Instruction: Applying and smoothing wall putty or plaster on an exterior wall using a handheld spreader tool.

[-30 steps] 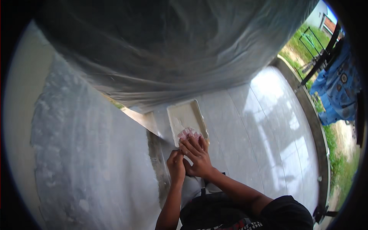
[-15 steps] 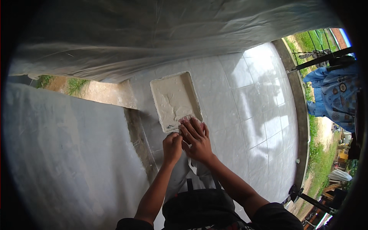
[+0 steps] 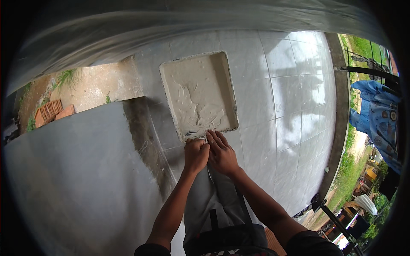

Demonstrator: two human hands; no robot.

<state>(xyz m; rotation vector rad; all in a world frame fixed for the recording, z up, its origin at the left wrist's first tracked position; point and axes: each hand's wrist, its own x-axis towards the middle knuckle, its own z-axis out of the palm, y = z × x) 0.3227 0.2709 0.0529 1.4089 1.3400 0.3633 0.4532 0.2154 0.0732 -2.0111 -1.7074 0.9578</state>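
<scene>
A shallow rectangular tray point(image 3: 229, 87) of cream-coloured paste point(image 3: 181, 81) lies on the grey tiled floor, its rim crusted. Ridges and furrows mark the paste, and a dark smear shows at the near left corner. My left hand point(image 3: 196, 155) is closed just below the tray's near edge, thumb on top; whatever its fingers wrap round is hidden. Beside it, touching, my right hand point(image 3: 223, 154) has its fingers stretched out toward the near rim. A small pale sliver shows between the two hands, too little to name.
Grey tiles point(image 3: 256, 141) spread to the right up to a concrete kerb point(image 3: 340, 106). A smooth grey wall point(image 3: 77, 170) stands on the left, with stacked orange bricks point(image 3: 49, 112) beyond it. Grey sheeting point(image 3: 192, 21) spans the top. Blue patterned cloth point(image 3: 376, 119) hangs at right.
The right hand has drawn back from the tray's near right corner to the near rim, beside the left. The pinkish plastic-like thing under it no longer shows. The view has shifted.
</scene>
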